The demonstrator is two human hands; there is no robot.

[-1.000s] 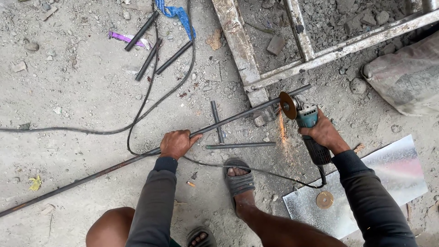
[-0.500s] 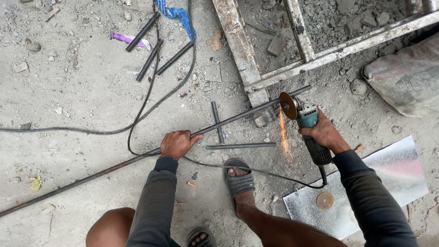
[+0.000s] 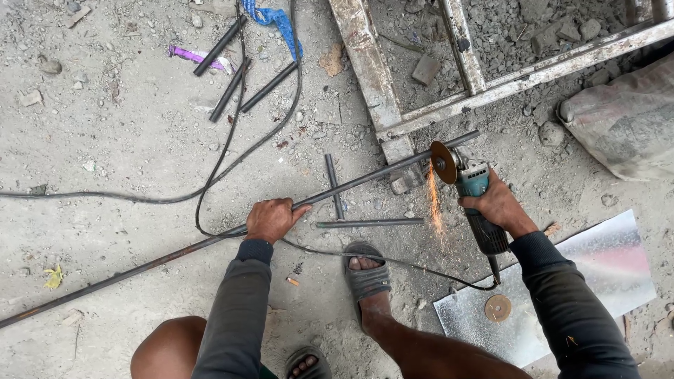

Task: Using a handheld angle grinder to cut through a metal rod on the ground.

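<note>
- Head view: left hand is clamped down around a long steel rod lying slantwise on the gritty concrete ground.
- Right hand has its fingers wrapped tight on a teal angle grinder, disc touching the rod near its far end, sparks spraying down.
- 2 short cut rod pieces lie just beside, near a sandalled foot.

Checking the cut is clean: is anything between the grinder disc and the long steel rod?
Nothing visible. The angle grinder in the right hand has its disc on the long rod, with sparks falling below. The left hand pins the rod farther along.
</note>
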